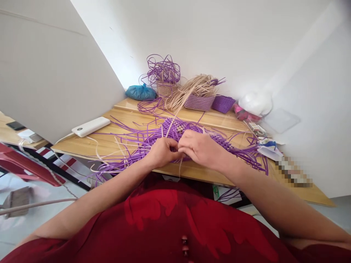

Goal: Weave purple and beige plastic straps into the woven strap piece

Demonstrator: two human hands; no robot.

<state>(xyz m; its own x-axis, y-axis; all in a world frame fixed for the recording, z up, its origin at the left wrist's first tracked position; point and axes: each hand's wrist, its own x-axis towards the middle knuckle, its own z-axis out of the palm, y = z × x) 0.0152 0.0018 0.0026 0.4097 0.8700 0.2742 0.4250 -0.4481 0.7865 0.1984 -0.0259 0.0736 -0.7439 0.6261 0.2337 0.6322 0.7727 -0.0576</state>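
A purple woven piece with a pale flower pattern lies on the wooden table, and many loose purple strands fan out from both its sides. At its near edge, my left hand has thumb and fingers pinched together by a cream strand. My right hand meets it there, its fingers closed on the same spot. The fingers cover the point of grip, so how the strand passes between them is hidden. Another long cream strand rises from the work toward the back.
At the back stand a tan basket with purple strands, a purple-striped basket under cream strands, a purple basket, a blue bag and a white bag. A white power bank lies left on the wooden table.
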